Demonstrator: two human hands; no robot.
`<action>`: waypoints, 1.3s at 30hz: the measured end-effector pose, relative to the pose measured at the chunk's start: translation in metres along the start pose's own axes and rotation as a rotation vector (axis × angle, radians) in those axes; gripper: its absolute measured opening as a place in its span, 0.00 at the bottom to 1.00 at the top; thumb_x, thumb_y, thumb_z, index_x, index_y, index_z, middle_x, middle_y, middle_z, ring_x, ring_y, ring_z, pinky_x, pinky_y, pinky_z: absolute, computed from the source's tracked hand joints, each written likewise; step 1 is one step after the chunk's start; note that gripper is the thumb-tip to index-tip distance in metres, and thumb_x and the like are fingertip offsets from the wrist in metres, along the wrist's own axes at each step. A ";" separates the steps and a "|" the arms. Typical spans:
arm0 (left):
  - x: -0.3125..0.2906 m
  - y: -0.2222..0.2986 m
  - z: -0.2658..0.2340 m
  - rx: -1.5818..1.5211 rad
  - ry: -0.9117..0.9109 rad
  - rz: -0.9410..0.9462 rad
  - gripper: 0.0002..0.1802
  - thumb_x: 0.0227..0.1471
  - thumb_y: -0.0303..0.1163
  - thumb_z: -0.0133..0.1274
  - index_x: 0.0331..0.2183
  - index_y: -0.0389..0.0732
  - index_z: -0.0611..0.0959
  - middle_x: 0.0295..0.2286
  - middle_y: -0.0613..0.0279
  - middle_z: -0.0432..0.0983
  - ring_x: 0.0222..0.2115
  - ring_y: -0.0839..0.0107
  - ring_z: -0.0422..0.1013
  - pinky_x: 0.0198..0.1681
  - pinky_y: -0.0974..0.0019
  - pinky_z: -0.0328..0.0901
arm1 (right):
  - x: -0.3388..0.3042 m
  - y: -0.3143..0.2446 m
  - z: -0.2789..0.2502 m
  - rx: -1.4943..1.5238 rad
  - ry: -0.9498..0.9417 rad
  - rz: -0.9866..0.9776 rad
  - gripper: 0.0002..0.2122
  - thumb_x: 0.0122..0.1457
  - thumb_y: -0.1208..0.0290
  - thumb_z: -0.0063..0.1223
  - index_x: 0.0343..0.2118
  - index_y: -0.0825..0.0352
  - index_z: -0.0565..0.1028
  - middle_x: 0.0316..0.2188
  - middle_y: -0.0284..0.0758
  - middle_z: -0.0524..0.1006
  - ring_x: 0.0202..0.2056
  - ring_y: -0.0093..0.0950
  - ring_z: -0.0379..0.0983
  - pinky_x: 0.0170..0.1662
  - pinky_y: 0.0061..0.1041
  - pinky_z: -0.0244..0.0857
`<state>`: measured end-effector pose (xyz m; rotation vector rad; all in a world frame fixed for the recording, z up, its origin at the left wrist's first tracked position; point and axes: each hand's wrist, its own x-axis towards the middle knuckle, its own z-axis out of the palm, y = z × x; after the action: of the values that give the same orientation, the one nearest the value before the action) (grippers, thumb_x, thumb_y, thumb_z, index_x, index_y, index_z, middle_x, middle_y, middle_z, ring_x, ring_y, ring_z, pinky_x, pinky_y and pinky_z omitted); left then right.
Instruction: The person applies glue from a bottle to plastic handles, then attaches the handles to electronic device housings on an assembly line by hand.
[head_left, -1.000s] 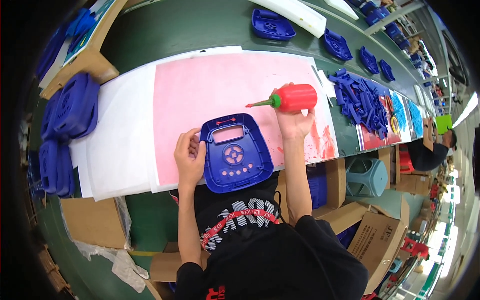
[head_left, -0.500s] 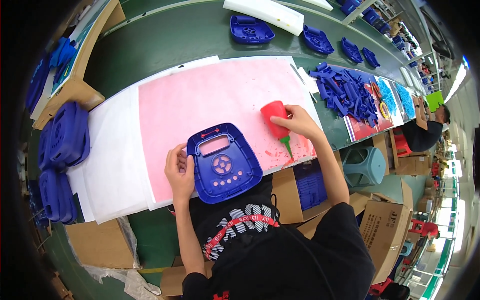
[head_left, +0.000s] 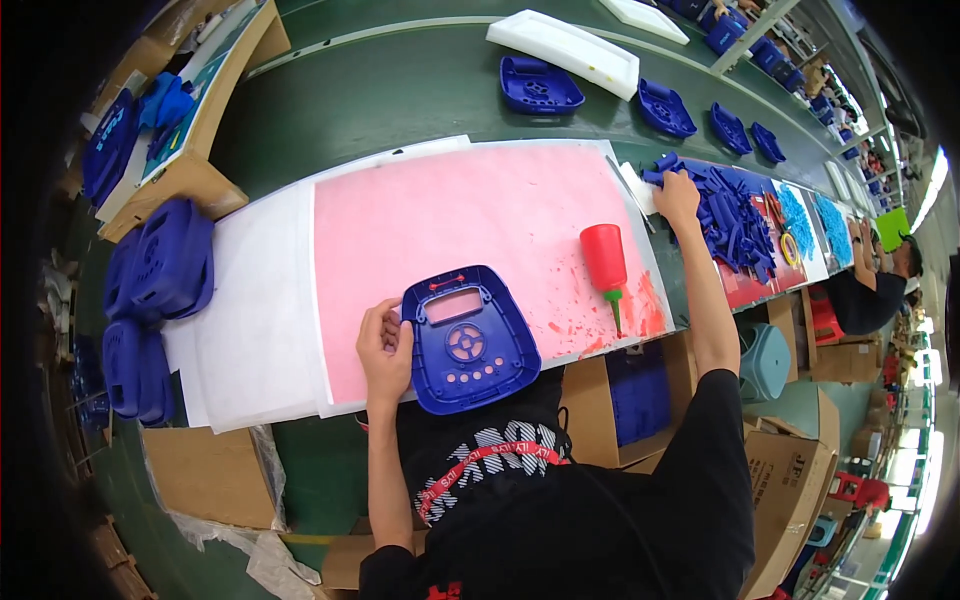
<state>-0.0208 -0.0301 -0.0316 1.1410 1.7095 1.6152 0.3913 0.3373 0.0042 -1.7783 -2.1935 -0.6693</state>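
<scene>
A blue plastic housing (head_left: pixel 500 350), with a rectangular window and several round holes, rests at the near edge of the pink sheet (head_left: pixel 420 220). My left hand (head_left: pixel 386 352) grips its left side, thumb at the rim. Farther right, my right hand (head_left: pixel 677 197) reaches to the left end of a pile of small blue plastic pieces (head_left: pixel 735 222). Its fingers close on a blue plastic piece (head_left: pixel 652 177) there, partly hidden by the hand. A red squeeze bottle (head_left: pixel 602 257) with a green nozzle lies on the sheet between my hands, nozzle toward me.
Stacked blue housings (head_left: pixel 172 260) stand at the left beside a wooden shelf (head_left: pixel 180 180). More housings (head_left: pixel 540 85) and a white foam tray (head_left: pixel 565 50) lie on the green belt beyond. Red smears mark the sheet. A co-worker (head_left: pixel 880 290) sits far right, past a blue-green stool (head_left: pixel 765 360).
My right hand has let go of the red bottle, leaving it on the sheet, and moved right and away to the blue pieces. My left hand still holds the housing.
</scene>
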 end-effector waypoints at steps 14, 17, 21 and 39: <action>0.011 0.029 -0.012 0.216 0.082 0.192 0.15 0.53 0.27 0.51 0.44 0.35 0.78 0.33 0.54 0.72 0.34 0.64 0.70 0.35 0.66 0.66 | -0.078 -0.172 -0.144 1.543 -0.511 -0.013 0.08 0.51 0.86 0.46 0.34 0.71 0.71 0.33 0.35 0.78 0.36 0.22 0.77 0.38 0.18 0.72; 0.027 0.054 0.000 0.127 -0.014 0.226 0.17 0.52 0.28 0.53 0.45 0.35 0.78 0.38 0.51 0.74 0.40 0.59 0.72 0.42 0.62 0.67 | -0.109 -0.216 -0.170 1.490 -0.471 -0.296 0.08 0.47 0.88 0.48 0.32 0.72 0.70 0.34 0.38 0.78 0.38 0.24 0.77 0.44 0.23 0.72; 0.030 0.049 0.000 0.229 -0.121 0.381 0.17 0.49 0.28 0.57 0.43 0.36 0.80 0.40 0.50 0.77 0.42 0.57 0.73 0.46 0.60 0.67 | -0.128 -0.252 -0.162 1.591 -0.417 -0.379 0.08 0.43 0.87 0.51 0.27 0.70 0.70 0.33 0.38 0.78 0.36 0.26 0.77 0.41 0.22 0.72; 0.052 0.031 0.001 0.536 -0.128 0.774 0.12 0.41 0.28 0.65 0.32 0.39 0.84 0.34 0.60 0.82 0.41 0.64 0.75 0.51 0.55 0.64 | -0.112 -0.257 -0.156 1.277 -0.194 -0.746 0.10 0.46 0.83 0.61 0.33 0.69 0.78 0.38 0.38 0.77 0.39 0.35 0.76 0.42 0.29 0.72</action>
<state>-0.0395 0.0127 0.0078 2.3339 1.7716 1.4339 0.1532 0.1249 0.0372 -0.3804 -2.3958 0.7466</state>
